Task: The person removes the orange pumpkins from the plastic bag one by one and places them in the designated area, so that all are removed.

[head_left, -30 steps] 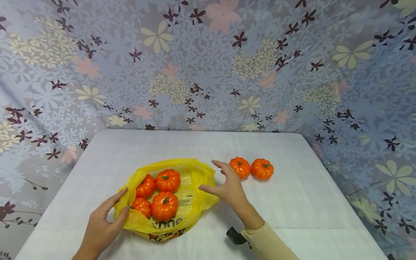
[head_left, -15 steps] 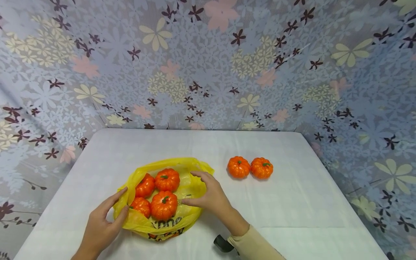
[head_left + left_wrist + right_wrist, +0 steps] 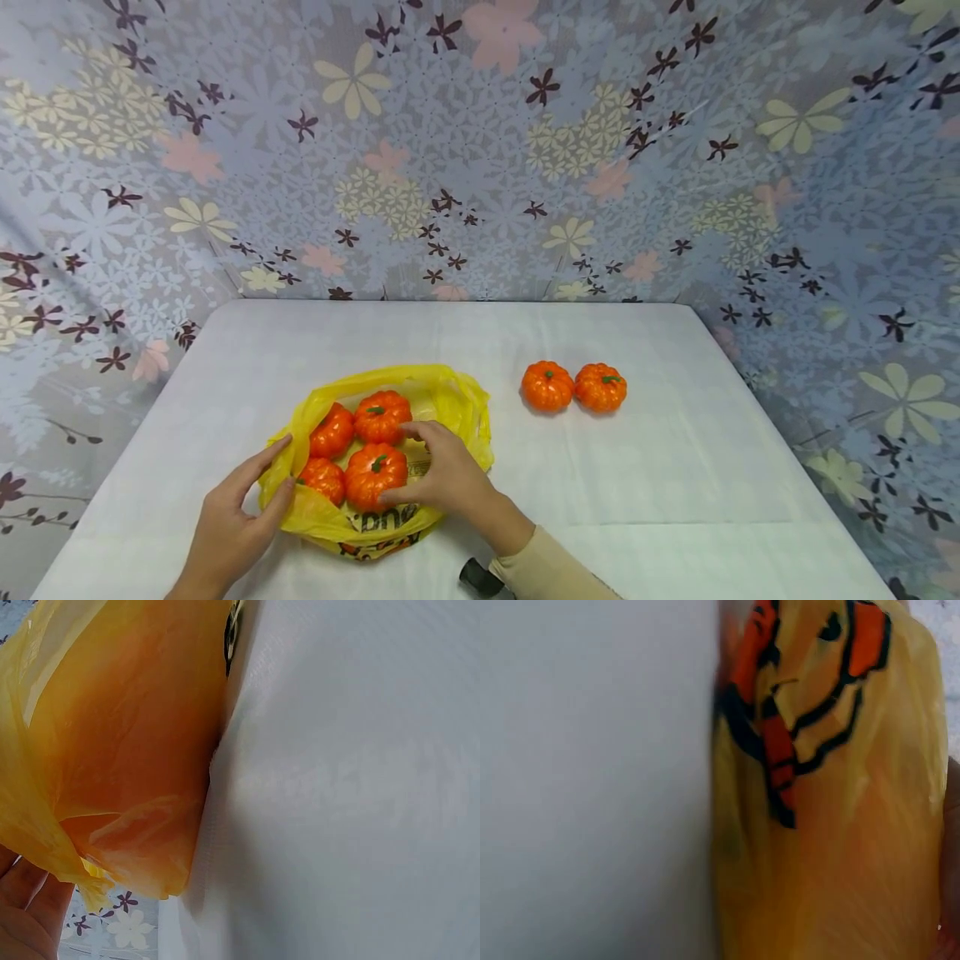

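Observation:
A yellow plastic bag (image 3: 450,387) lies open-mouthed on the table, with several small orange pumpkins inside. My left hand (image 3: 231,517) holds the bag's left rim between thumb and fingers; in the left wrist view its fingers (image 3: 46,896) lie against the yellow film. Inside the mouth, my right hand (image 3: 453,479) spreads thumb and fingers at the right side of the front pumpkin (image 3: 375,477). Its thumb overlaps that pumpkin's lower edge, and its index fingertip is right by the back pumpkin (image 3: 382,415). The right wrist view mostly shows the bag's printed side (image 3: 825,787).
Two more orange pumpkins, a left one (image 3: 547,386) and a right one (image 3: 600,387), sit side by side on the white table (image 3: 675,467), right of the bag. A flower-patterned curtain (image 3: 480,150) rises behind the table. A black wrist device (image 3: 480,577) shows under the right sleeve.
My right hand has moved left and toward me, from beside the bag's right rim into its mouth by the front pumpkin. The left hand has stayed at the left rim.

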{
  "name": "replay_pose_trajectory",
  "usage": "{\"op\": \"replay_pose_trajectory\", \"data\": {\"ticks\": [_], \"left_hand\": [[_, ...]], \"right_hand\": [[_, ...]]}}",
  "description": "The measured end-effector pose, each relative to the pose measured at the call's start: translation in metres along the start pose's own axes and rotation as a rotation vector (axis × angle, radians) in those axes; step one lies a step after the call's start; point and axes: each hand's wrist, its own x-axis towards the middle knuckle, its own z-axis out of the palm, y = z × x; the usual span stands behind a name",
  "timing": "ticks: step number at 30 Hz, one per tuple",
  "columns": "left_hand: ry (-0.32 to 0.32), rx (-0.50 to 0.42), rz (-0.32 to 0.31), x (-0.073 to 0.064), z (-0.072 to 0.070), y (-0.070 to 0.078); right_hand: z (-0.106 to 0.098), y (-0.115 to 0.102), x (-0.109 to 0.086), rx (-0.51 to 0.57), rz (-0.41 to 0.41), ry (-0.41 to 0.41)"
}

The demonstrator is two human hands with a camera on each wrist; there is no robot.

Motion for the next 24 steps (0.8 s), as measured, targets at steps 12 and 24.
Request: {"op": "replay_pose_trajectory", "data": {"ticks": [12,24], "left_hand": [[0.010,-0.020,0.024,-0.001,0.000,-0.001],[0.020,-0.050,0.047,-0.001,-0.002,-0.003]], "right_hand": [[0.014,0.001,-0.002,-0.035,0.006,-0.036],[0.018,0.001,-0.001,-0.036,-0.039,-0.062]]}}
